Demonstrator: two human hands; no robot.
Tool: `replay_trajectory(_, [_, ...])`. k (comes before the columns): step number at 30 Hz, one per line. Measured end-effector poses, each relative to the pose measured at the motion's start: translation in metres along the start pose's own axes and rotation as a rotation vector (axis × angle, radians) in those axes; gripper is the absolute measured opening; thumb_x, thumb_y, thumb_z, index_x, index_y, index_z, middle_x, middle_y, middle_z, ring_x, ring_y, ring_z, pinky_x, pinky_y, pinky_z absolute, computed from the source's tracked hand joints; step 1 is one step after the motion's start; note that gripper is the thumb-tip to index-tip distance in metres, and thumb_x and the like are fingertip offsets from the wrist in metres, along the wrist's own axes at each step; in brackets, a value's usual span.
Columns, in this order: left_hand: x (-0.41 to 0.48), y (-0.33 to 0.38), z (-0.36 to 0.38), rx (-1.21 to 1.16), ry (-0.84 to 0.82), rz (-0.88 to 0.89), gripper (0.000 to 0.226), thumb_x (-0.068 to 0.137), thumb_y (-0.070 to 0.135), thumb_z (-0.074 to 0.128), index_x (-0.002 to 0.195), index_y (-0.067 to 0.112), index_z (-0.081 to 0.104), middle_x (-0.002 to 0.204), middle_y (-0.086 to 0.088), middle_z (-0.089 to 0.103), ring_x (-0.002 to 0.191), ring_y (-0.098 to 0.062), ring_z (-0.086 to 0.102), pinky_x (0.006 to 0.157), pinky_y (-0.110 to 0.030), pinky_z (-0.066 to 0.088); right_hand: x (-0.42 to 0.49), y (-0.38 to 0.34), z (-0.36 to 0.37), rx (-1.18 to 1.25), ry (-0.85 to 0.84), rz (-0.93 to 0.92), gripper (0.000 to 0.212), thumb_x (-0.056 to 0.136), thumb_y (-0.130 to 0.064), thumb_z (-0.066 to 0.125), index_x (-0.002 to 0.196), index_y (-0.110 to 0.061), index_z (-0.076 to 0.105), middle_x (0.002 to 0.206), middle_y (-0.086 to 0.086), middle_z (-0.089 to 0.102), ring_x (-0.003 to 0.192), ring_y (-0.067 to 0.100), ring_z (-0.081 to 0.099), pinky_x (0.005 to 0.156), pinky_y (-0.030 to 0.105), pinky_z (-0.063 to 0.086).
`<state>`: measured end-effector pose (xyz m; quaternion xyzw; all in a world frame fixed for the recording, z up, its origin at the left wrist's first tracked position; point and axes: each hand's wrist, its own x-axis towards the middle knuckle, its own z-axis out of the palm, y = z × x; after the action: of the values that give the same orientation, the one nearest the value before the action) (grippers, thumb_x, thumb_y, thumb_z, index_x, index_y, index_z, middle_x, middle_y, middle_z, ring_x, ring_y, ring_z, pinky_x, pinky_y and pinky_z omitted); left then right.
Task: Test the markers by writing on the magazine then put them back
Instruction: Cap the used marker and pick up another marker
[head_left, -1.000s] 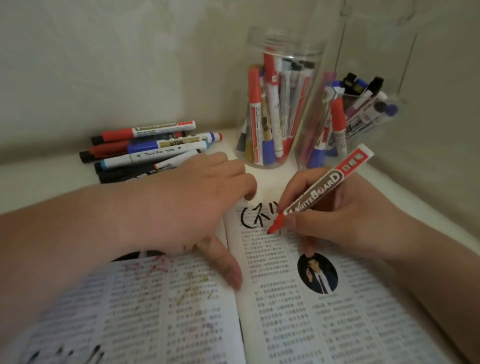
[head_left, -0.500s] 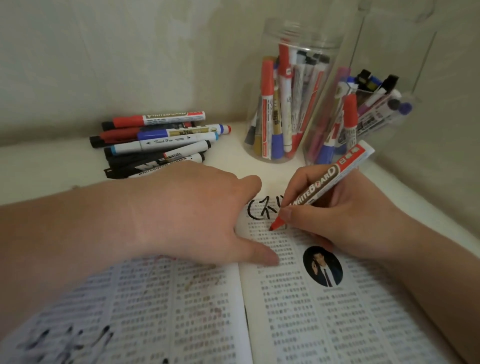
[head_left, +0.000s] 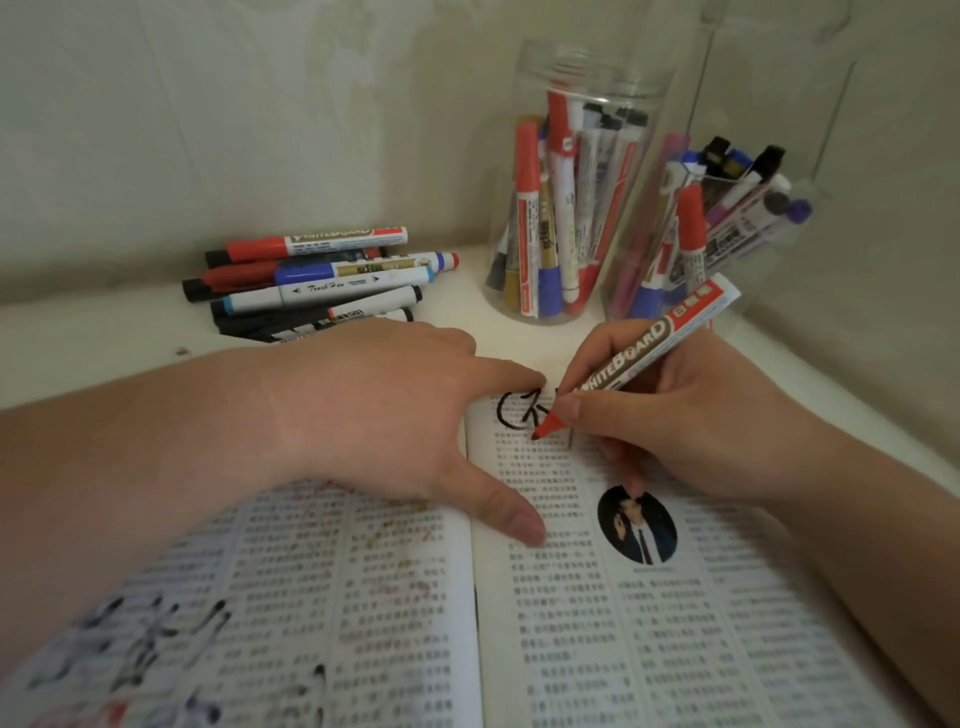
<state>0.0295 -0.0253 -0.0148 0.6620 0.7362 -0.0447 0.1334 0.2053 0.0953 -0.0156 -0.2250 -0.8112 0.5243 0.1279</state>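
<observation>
- Fingers (head_left: 597, 348) of the right hand (head_left: 691, 415) are clamped on the red marker (head_left: 641, 351), its bare tip touching the right page of the magazine (head_left: 675, 649), just below the black scribbles (head_left: 500, 415).
- Across the fold the left hand (head_left: 374, 410) lies flat, fingers straight and spread, pinning the pages to the tabletop (head_left: 104, 332).
- Risk: if that hand lifts, the page could spring up and spoil the stroke.
- Risk: the right palm, dragging over wet ink, may smudge it.
- Risk: the clear jar (head_left: 587, 67) stands near, so a wide sweep could topple it.
</observation>
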Motion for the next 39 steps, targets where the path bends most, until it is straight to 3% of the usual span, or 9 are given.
replay_trajectory(3, [-0.0006, -0.0007, 0.0013, 0.037, -0.002, 0.009, 0.109, 0.044, 0.111, 0.03, 0.142, 0.071, 0.006, 0.089, 0.025, 0.039, 0.087, -0.002, 0.042, 0.069, -0.03, 0.036, 0.0004, 0.0016, 0.0004, -0.038, 0.029, -0.022, 0.011, 0.087, -0.012, 0.075, 0.078, -0.011, 0.07, 0.072, 0.016, 0.073, 0.043, 0.03, 0.053, 0.039, 0.028, 0.045])
replay_trajectory(11, [0.0013, -0.0022, 0.0033, 0.069, -0.011, 0.01, 0.11, 0.045, 0.111, 0.026, 0.144, 0.068, 0.005, 0.089, 0.024, 0.036, 0.09, -0.006, 0.043, 0.073, -0.032, 0.039, 0.0001, 0.0008, 0.0028, -0.098, -0.009, -0.045, 0.01, 0.086, -0.008, 0.076, 0.077, -0.011, 0.072, 0.067, 0.005, 0.073, 0.046, 0.012, 0.054, 0.043, 0.022, 0.044])
replay_trajectory(15, [0.0013, -0.0021, 0.0038, 0.082, -0.004, 0.008, 0.111, 0.046, 0.111, 0.026, 0.145, 0.067, 0.003, 0.089, 0.023, 0.035, 0.092, -0.008, 0.043, 0.073, -0.032, 0.039, 0.0001, 0.0002, 0.0036, -0.155, -0.013, -0.056, 0.012, 0.083, -0.01, 0.078, 0.075, -0.016, 0.073, 0.067, 0.003, 0.072, 0.059, 0.024, 0.063, 0.055, 0.03, 0.051])
replay_trajectory(19, [0.0019, -0.0025, 0.0047, 0.083, -0.004, 0.013, 0.111, 0.046, 0.111, 0.028, 0.145, 0.067, 0.004, 0.089, 0.023, 0.036, 0.089, -0.005, 0.042, 0.071, -0.032, 0.038, -0.0011, -0.0013, 0.0036, -0.123, -0.079, -0.051, 0.012, 0.084, -0.006, 0.078, 0.075, -0.013, 0.075, 0.064, 0.006, 0.07, 0.056, 0.011, 0.059, 0.053, 0.021, 0.048])
replay_trajectory(23, [0.0023, -0.0028, 0.005, 0.084, -0.008, 0.019, 0.111, 0.046, 0.11, 0.029, 0.145, 0.066, 0.004, 0.09, 0.022, 0.037, 0.089, -0.006, 0.041, 0.07, -0.032, 0.037, 0.0013, 0.0006, 0.0005, -0.072, -0.005, -0.044, 0.016, 0.084, 0.0, 0.074, 0.072, -0.01, 0.071, 0.059, -0.002, 0.069, 0.05, 0.003, 0.06, 0.05, 0.01, 0.043])
replay_trajectory(27, [0.0024, -0.0027, 0.0065, 0.1, -0.009, 0.013, 0.113, 0.046, 0.11, 0.029, 0.146, 0.064, 0.002, 0.088, 0.022, 0.032, 0.092, -0.008, 0.042, 0.073, -0.032, 0.038, 0.0028, 0.0013, 0.0008, -0.207, -0.02, -0.066, 0.013, 0.083, -0.01, 0.077, 0.074, -0.019, 0.073, 0.074, 0.005, 0.075, 0.071, 0.022, 0.071, 0.064, 0.027, 0.056])
replay_trajectory(31, [0.0029, -0.0027, 0.0065, 0.107, -0.015, 0.01, 0.114, 0.046, 0.11, 0.029, 0.146, 0.063, 0.0, 0.087, 0.022, 0.029, 0.095, -0.008, 0.041, 0.076, -0.032, 0.039, 0.0041, 0.0017, 0.0, -0.251, 0.026, -0.059, 0.009, 0.076, -0.014, 0.076, 0.07, -0.018, 0.07, 0.063, 0.001, 0.068, 0.056, 0.008, 0.059, 0.053, 0.019, 0.046])
replay_trajectory(34, [0.0023, -0.0024, 0.0061, 0.106, -0.018, 0.008, 0.114, 0.046, 0.11, 0.029, 0.146, 0.063, 0.0, 0.089, 0.022, 0.031, 0.095, -0.009, 0.041, 0.075, -0.032, 0.039, 0.0034, 0.0018, -0.0013, -0.184, 0.014, -0.047, 0.017, 0.081, -0.004, 0.077, 0.068, -0.014, 0.071, 0.061, 0.001, 0.068, 0.052, 0.002, 0.056, 0.051, 0.013, 0.042])
replay_trajectory(39, [0.0024, -0.0024, 0.0061, 0.11, -0.01, 0.015, 0.114, 0.046, 0.11, 0.027, 0.147, 0.063, 0.002, 0.089, 0.022, 0.032, 0.094, -0.008, 0.042, 0.076, -0.033, 0.041, -0.0001, 0.0027, -0.0012, -0.095, -0.088, -0.048, 0.008, 0.083, -0.006, 0.079, 0.079, -0.01, 0.074, 0.076, 0.013, 0.075, 0.065, 0.018, 0.068, 0.06, 0.025, 0.054])
